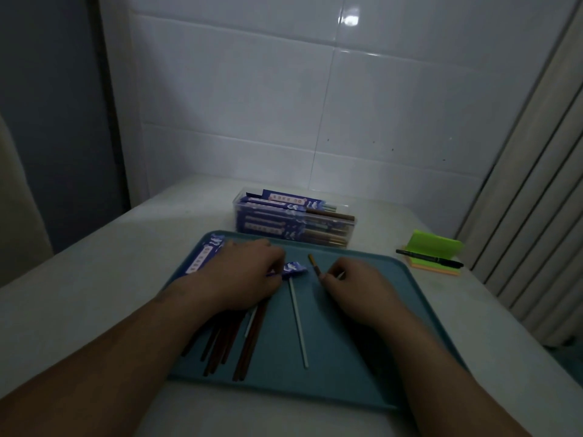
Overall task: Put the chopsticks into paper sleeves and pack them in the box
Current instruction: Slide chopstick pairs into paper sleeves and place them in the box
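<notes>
right grip point(356, 287) on one chopstick point(314, 264)

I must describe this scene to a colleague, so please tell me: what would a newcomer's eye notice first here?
First, the two hands over the middle of the teal tray: the left hand pinches a blue paper sleeve with a white chopstick sticking out of it, and the right hand pinches a brown chopstick. Behind the tray stands a clear box holding sleeved chopsticks, and bright green sticky notes lie to the right.

Sleeved chopsticks point(277, 226) in clear box point(352, 225)
</notes>
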The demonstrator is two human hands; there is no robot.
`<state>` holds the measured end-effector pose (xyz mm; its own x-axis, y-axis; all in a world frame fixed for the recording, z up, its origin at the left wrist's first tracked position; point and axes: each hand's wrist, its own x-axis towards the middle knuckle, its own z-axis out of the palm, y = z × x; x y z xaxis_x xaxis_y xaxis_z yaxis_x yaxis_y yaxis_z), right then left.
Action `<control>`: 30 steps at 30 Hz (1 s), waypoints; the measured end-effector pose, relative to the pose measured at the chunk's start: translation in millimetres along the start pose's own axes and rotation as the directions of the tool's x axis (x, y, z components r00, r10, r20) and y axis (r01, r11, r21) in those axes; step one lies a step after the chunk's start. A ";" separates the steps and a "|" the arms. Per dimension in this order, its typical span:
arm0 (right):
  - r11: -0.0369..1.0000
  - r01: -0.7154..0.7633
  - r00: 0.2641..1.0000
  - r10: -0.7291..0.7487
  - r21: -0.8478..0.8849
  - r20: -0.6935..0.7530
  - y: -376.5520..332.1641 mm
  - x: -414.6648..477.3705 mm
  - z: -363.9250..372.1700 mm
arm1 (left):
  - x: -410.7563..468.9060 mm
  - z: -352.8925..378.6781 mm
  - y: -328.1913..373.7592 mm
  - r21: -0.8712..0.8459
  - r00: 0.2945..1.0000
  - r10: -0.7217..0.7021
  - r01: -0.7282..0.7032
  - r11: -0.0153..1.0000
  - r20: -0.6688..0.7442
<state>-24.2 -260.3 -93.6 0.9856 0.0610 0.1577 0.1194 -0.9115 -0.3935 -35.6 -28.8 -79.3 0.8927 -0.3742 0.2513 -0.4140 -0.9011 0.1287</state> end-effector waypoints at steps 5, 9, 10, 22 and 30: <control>0.992 0.004 0.999 0.002 -0.129 0.045 -3.6 -6.6 -5.4 | 0.6 -3.1 5.5 -0.120 0.989 -0.082 0.068 0.990 -0.123; 0.978 -0.016 0.997 0.031 -0.207 0.073 -8.8 -6.8 -4.4 | 6.0 -7.3 3.5 -0.338 0.953 -0.226 0.149 0.929 -0.202; 0.982 -0.026 0.997 0.040 -0.188 0.072 -9.2 -7.6 -3.4 | 7.0 -7.8 0.6 -0.387 0.946 -0.255 0.161 0.908 -0.203; 0.942 0.206 0.978 -0.202 0.266 -0.041 -53.7 -21.0 15.0 | 10.3 -5.0 -17.4 -0.097 0.964 -0.265 0.265 0.959 0.012; 0.982 0.185 0.976 -0.188 0.042 0.111 -66.0 -24.5 23.0 | 10.8 2.3 -23.0 -0.156 0.961 -0.273 0.278 0.948 0.050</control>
<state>-53.5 -192.3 -92.3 0.9526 0.2764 0.1272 0.3043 -0.8665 -0.3957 -16.0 -12.6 -81.8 0.9796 -0.1241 0.1582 -0.1722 -0.9240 0.3414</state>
